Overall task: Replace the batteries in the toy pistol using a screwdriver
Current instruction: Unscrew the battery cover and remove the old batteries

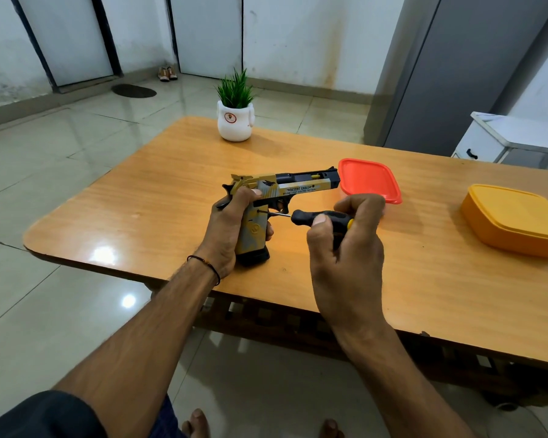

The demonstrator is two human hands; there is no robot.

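Just inside the 6 o'clock edge of the orange wooden bench, left hand fingers clamp the grip of the tan-grey plastic toy pistol, while right hand fingers clamp a black-yellow screwdriver at its 3 o'clock.

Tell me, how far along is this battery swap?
Nothing looks finished yet. The left hand grips the tan-and-grey plastic toy pistol; the right hand holds the black-and-yellow screwdriver, tip at its grip. No cover is off, no batteries show: opening, swapping, closing remain.

pistol mid-table | boxes right | plant behind
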